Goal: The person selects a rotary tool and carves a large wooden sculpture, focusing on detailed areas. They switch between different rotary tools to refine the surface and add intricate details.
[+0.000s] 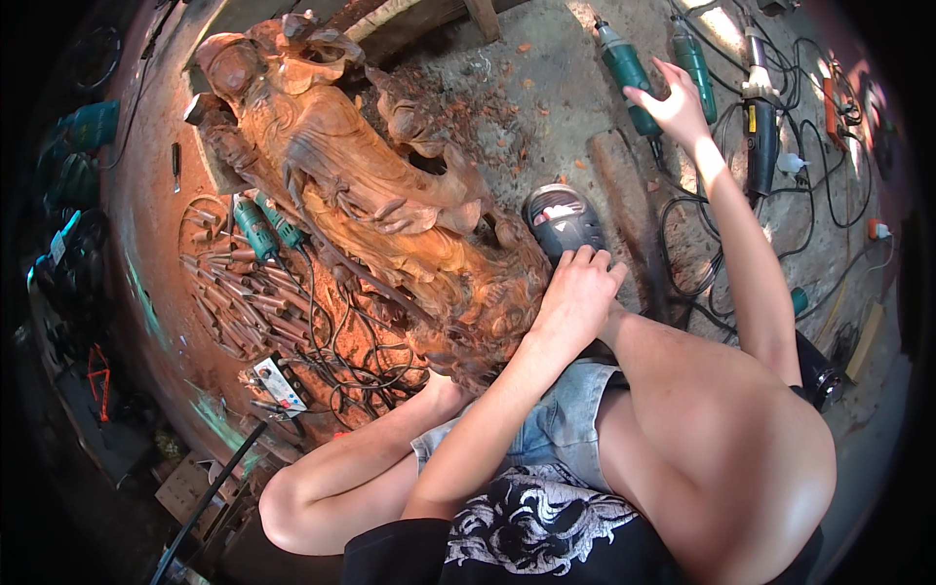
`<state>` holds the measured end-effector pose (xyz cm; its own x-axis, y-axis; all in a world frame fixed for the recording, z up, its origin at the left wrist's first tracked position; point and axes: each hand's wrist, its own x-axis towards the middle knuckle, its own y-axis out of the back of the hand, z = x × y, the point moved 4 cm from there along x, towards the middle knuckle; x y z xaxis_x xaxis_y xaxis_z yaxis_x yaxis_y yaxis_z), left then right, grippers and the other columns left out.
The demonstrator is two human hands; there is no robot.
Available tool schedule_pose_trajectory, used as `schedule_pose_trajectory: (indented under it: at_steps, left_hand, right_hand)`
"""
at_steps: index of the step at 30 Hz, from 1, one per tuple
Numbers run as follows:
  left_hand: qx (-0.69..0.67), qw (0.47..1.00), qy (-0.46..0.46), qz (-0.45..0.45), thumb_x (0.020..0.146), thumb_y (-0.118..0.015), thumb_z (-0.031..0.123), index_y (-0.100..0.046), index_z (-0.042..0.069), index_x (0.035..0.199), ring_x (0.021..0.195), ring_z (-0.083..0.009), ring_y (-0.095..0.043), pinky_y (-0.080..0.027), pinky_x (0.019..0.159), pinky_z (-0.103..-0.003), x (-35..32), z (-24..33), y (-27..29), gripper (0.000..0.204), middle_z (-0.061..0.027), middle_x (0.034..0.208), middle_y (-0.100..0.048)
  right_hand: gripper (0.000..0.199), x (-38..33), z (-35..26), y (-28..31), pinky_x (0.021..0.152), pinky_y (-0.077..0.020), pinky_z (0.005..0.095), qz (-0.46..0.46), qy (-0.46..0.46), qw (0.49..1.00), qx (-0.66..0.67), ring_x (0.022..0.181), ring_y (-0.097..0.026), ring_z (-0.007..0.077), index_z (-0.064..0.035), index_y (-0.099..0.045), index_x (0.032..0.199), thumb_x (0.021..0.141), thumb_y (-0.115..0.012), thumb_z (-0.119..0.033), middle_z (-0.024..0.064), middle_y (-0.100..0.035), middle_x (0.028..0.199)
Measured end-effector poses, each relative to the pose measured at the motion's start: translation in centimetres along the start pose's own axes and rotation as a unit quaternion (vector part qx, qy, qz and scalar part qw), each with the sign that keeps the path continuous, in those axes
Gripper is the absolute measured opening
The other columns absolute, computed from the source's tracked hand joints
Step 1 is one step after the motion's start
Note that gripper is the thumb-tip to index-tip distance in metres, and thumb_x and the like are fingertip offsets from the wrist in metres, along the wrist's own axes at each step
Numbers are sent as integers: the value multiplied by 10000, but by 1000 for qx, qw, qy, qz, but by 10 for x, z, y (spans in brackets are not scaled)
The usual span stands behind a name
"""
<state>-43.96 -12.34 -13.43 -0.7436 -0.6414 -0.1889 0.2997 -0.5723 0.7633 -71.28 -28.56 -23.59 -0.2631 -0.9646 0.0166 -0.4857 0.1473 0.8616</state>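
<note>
A brown carved wooden figure (361,166) leans in front of me, its robe and drapery cut in relief. My left hand (582,289) rests beside its lower end, near my sandal (565,222). The fingers lie loosely bent, and nothing shows in them. Out at the far right my right hand (675,109) is open, thumb and fingers apart. Its thumb lies over or against a green cylindrical power tool (627,70); the frame does not settle whether they touch. Another green power tool (692,63) lies just beyond the fingers.
Many carving chisels (244,292) lie on the dusty work surface at left, with two green handheld tools (255,229) and a white control box (281,387). A black grinder (761,141) lies at right among looping cables (809,195). A wooden plank (624,185) stretches beside my foot.
</note>
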Motion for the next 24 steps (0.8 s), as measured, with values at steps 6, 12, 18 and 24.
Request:
schedule_pose_trajectory:
  at_steps: [6, 12, 18, 24]
  left_hand:
    - [0, 999, 21, 47, 750, -685, 6, -706, 37, 1032, 997, -332, -665, -528, 888, -447, -9, -4, 4, 285, -143, 962, -665]
    - [14, 994, 45, 100, 785, -645, 20, -718, 39, 999, 976, -373, -672, -546, 868, -482, -2, -8, -2, 227, -189, 937, -686]
    - [98, 989, 18, 105, 803, -642, 42, -719, 13, 957, 949, -327, -702, -562, 805, -404, -17, -8, 2, 174, -188, 949, -722]
    - [152, 987, 23, 44, 766, -658, 56, -709, 43, 918, 967, -297, -686, -529, 859, -408, -17, 1, -3, 161, -159, 949, -716]
  right_hand:
    - [490, -109, -61, 33, 954, -533, 307, -33, 34, 968, 246, 1154, -636, 171, -76, -661, 1327, 865, -806, -158, 72, -660, 1325]
    - [312, -219, -44, -2, 889, -566, 296, -226, -142, 834, 484, 1054, -683, 125, -25, -681, 1283, 977, -712, -78, 65, -731, 1179]
    - [295, -195, -86, 4, 862, -546, 300, -325, -109, 833, 434, 1082, -673, 124, -32, -676, 1290, 1014, -663, -133, 69, -733, 1185]
    - [373, -201, -111, -19, 1053, -490, 340, -398, -127, 749, 515, 1206, -629, 173, -10, -625, 1376, 1080, -580, -233, 96, -696, 1282]
